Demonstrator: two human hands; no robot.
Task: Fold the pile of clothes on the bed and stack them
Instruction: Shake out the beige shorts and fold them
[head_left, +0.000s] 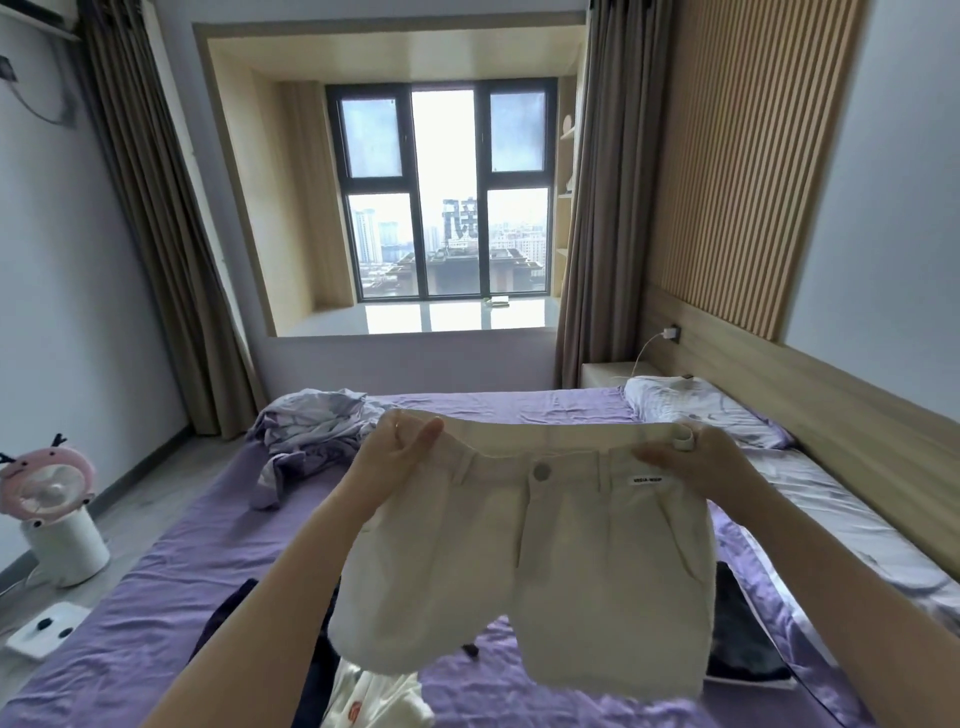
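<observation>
One head-worn camera looks forward and slightly down across the bed (156, 597) toward the window (447, 192). Wide-angle and close, it catches both forearms reaching out.

Pink fan (49, 480) on floor left of bed; pillow (698, 410) by headboard (charger (673, 332) plugged above); window (444, 192) ahead.

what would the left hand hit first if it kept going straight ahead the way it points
Probably the crumpled lilac bedding lying on the bed just beyond the left hand, which grips the white shorts; depth is hard to judge from one view.
</observation>
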